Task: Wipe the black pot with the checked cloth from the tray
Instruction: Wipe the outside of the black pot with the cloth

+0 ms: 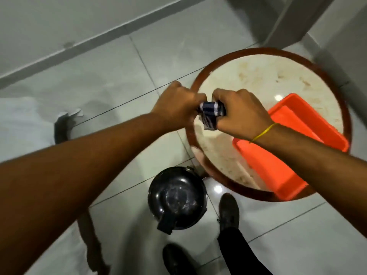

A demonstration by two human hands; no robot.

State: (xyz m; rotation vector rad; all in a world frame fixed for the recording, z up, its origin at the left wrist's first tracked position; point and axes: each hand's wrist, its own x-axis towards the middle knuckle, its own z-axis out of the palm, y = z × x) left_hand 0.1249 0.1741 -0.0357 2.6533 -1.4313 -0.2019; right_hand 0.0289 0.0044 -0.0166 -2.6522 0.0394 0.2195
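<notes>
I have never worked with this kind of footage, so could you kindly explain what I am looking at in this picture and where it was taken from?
There is no machine here: a person wears a camera on the head, looking down at their own arms. The left hand and right hand grip a bunched checked cloth between them, over the edge of a round table. An orange tray sits on that table, partly under the right arm. The black pot stands on the tiled floor beside the table, not yet touched by the cloth. The dark shoes at the bottom are the person's own.
</notes>
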